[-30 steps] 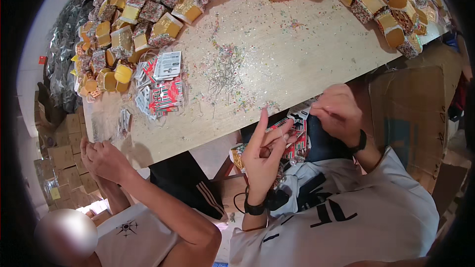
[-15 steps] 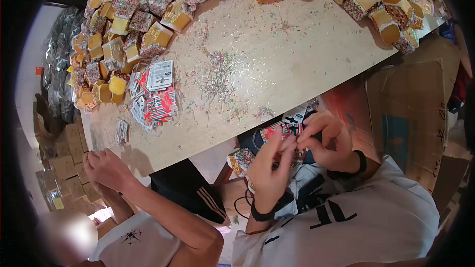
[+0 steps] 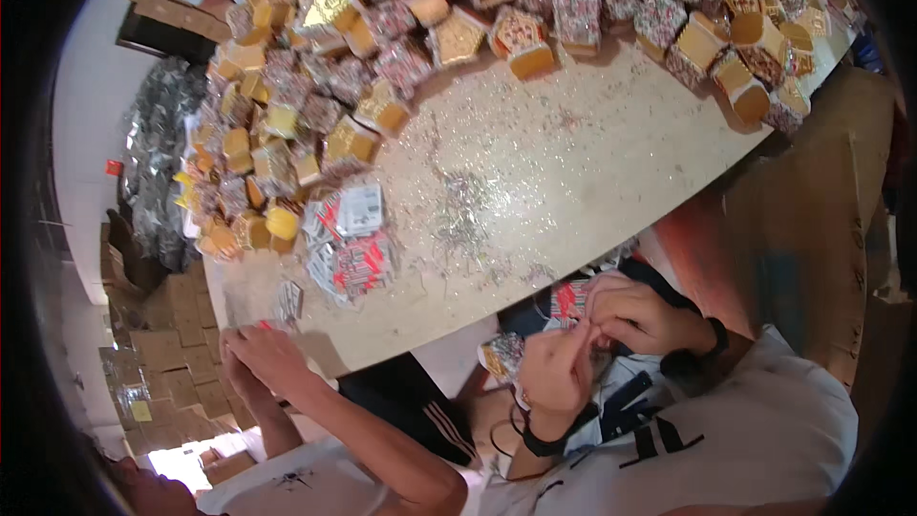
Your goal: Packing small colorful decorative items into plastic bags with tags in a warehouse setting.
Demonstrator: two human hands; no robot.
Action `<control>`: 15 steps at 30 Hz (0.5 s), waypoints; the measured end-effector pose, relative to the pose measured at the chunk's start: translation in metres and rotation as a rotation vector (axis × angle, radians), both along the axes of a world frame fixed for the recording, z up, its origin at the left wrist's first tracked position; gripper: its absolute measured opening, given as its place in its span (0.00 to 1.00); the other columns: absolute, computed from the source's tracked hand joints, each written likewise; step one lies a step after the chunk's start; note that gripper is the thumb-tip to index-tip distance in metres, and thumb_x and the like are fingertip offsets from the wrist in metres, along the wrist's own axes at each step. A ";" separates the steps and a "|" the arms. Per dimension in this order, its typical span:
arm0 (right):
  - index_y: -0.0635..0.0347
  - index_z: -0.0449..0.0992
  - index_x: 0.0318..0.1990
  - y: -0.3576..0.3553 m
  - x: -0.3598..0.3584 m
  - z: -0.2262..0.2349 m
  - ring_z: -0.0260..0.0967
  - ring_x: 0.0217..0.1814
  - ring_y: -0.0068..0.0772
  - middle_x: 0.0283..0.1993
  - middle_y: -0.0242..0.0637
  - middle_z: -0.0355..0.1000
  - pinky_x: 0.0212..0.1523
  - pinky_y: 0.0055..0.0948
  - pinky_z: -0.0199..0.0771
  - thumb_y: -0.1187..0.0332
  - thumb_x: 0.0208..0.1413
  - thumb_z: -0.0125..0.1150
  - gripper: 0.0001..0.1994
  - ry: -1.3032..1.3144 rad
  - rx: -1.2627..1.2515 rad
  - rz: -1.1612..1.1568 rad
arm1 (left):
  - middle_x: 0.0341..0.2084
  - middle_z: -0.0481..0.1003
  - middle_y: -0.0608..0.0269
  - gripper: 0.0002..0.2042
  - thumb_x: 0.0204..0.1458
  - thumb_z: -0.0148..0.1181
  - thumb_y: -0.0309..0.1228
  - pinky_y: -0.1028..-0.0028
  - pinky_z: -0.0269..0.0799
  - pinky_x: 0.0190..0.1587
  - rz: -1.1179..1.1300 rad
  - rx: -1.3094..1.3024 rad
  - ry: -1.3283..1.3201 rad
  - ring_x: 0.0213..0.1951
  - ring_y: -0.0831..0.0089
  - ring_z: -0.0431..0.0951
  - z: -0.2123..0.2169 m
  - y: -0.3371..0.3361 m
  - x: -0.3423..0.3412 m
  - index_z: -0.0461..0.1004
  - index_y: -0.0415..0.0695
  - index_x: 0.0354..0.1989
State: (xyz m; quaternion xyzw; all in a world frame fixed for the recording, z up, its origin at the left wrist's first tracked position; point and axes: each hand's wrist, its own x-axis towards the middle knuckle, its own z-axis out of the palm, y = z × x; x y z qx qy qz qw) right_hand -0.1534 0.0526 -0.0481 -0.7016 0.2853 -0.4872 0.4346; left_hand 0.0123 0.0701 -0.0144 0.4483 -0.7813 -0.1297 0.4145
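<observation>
A long pale worktable (image 3: 592, 162) strewn with glittery scraps bears heaps of small gold and patterned boxes (image 3: 401, 48) along its far edge, while flattened brown cardboard (image 3: 177, 363) covers the floor to the left beside a white wall (image 3: 91, 124) and silvery bags (image 3: 153, 172).

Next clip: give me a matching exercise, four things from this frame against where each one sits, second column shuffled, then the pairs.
Things:
1. stack of red-and-white packets
2. heap of small gold and patterned boxes
3. person's two hands, left hand and right hand
4. co-worker's hands

Places:
A. at the near table edge, lower left
B. along the far and left sides of the table
C. on the table, just right of the boxes at its left end
D. pressed together below the table edge, over the lap

Pairs: 1-C, 2-B, 3-D, 4-A
</observation>
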 end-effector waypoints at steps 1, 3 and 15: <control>0.65 0.71 0.35 0.004 0.001 -0.005 0.62 0.35 0.44 0.30 0.40 0.67 0.41 0.36 0.63 0.77 0.54 0.53 0.03 -0.014 -0.035 -0.019 | 0.23 0.73 0.60 0.15 0.39 0.67 0.19 0.70 0.69 0.29 -0.033 -0.031 0.070 0.26 0.62 0.73 -0.003 0.000 -0.002 0.76 0.40 0.39; 0.66 0.70 0.35 0.006 -0.005 -0.003 0.63 0.32 0.41 0.29 0.40 0.65 0.36 0.33 0.65 0.77 0.56 0.50 0.03 -0.053 0.130 0.063 | 0.25 0.74 0.57 0.17 0.39 0.67 0.17 0.72 0.68 0.27 -0.139 0.039 0.101 0.26 0.64 0.74 -0.003 -0.006 0.001 0.74 0.41 0.40; 0.68 0.70 0.38 0.011 -0.015 0.035 0.65 0.28 0.37 0.28 0.43 0.66 0.30 0.32 0.65 0.75 0.58 0.48 0.06 -0.085 0.276 0.016 | 0.24 0.76 0.62 0.21 0.37 0.69 0.22 0.73 0.67 0.24 -0.243 -0.078 0.029 0.24 0.67 0.74 -0.008 -0.016 -0.004 0.75 0.42 0.44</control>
